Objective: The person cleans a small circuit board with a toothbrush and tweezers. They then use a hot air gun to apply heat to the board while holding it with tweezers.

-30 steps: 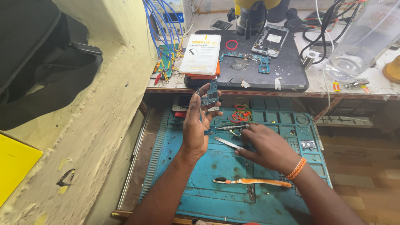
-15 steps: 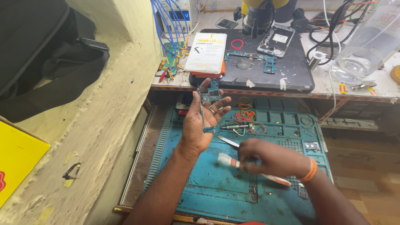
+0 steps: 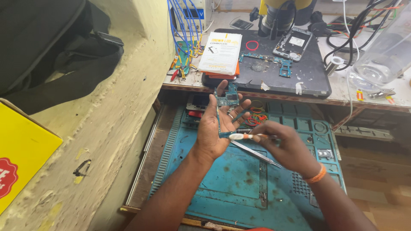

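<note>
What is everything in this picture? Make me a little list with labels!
left hand: left hand raised palm up, holding a thin blue-green circuit board
right hand: right hand gripping a white-and-orange tool, its white end at the board's lower edge
tweezers: metal tweezers just below the hands; whether held or lying on the mat is unclear
surface below: blue work mat
shelf above: dark mat with an opened phone and a white box

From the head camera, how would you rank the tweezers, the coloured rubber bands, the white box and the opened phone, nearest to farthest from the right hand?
Measured from the right hand:
1. Tweezers, on the blue mat just under the hand.
2. Coloured rubber bands, just beyond the hand in the drawer.
3. White box, up on the bench, to the left.
4. Opened phone, at the back of the bench.
</note>
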